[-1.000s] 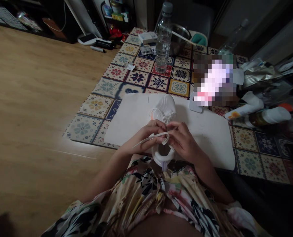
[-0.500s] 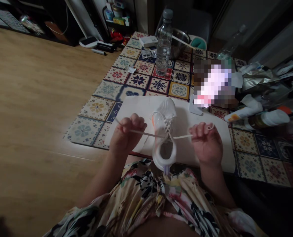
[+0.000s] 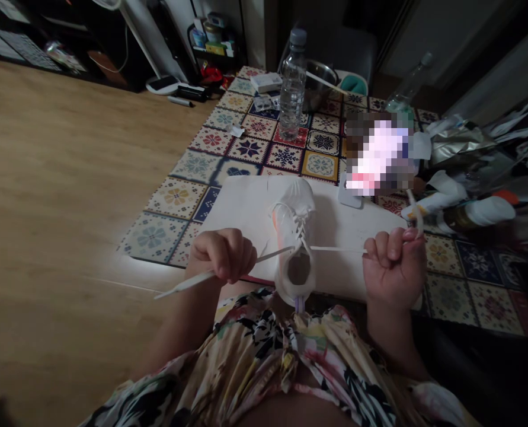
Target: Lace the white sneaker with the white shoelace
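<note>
In the head view, the left hand (image 3: 223, 255) is clenching one flat lace end (image 3: 186, 285), open wooden floor (image 3: 90, 178) stretching outward past the table (image 3: 153, 237); well apart, the right hand (image 3: 393, 267) is clenching the other lace end (image 3: 338, 249), a white-capped bottle (image 3: 488, 213) crowding beyond. Between them, the white shoe (image 3: 285, 231) is resting on a smooth mat (image 3: 241, 204).

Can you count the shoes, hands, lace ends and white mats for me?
Shoe: 1
Hands: 2, left hand and right hand
Lace ends: 2, left lace end and right lace end
White mat: 1
Total: 6
</note>
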Demonstrator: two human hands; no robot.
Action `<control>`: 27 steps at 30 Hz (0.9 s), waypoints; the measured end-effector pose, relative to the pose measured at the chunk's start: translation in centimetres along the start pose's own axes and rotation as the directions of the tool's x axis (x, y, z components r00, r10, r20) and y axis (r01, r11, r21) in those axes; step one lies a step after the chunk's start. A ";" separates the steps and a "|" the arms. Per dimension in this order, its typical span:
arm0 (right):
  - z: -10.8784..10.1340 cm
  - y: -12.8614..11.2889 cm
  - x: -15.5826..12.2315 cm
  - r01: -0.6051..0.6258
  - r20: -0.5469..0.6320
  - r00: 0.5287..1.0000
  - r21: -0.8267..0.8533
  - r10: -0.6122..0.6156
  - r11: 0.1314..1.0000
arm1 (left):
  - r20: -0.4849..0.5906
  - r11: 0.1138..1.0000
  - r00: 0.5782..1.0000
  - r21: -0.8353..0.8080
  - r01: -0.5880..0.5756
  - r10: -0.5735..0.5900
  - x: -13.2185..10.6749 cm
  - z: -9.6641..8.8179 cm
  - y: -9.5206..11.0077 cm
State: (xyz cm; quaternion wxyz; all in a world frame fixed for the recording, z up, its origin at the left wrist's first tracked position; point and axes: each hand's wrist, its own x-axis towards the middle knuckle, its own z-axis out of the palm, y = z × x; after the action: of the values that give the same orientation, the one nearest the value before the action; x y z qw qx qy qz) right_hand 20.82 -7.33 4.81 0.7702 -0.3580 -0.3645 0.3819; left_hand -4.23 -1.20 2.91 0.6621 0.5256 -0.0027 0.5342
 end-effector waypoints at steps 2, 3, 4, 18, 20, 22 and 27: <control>0.0 0.1 -0.3 0.041 -0.006 0.999 -0.048 -0.042 0.998 | -0.023 0.997 0.999 0.069 0.047 -0.046 0.0 0.5 0.3; 0.0 0.3 -0.6 0.060 -0.018 0.998 -0.086 -0.062 0.994 | -0.038 0.987 0.995 0.125 0.096 -0.092 -0.1 0.9 0.4; 0.1 0.6 -1.0 0.080 -0.023 0.996 -0.140 -0.084 0.987 | -0.057 0.970 0.988 0.191 0.153 -0.145 -0.2 1.3 0.3; 2.1 1.0 -3.2 0.575 0.711 0.697 -0.476 -0.095 0.666 | -0.280 0.808 0.945 0.509 0.297 -0.171 -0.7 5.4 -2.0; 2.2 0.9 -3.5 0.549 0.674 0.730 -0.479 -0.114 0.685 | -0.238 0.796 0.960 0.547 0.259 -0.148 -0.8 5.5 -2.0; 2.2 0.9 -3.9 0.494 0.613 0.781 -0.490 -0.119 0.719 | -0.203 0.798 0.965 0.547 0.254 -0.168 -0.9 5.7 -1.9; 2.0 1.1 -4.4 0.335 0.433 0.898 -0.561 -0.077 0.757 | -0.138 0.788 0.970 0.566 0.243 -0.200 -1.0 6.0 -1.7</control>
State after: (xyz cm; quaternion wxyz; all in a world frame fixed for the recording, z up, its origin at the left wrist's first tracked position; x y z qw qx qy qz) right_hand 16.87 -10.01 3.64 0.5594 -0.4667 -0.6510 0.2135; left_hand -0.16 -5.91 3.84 0.5285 0.6792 0.2447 0.4467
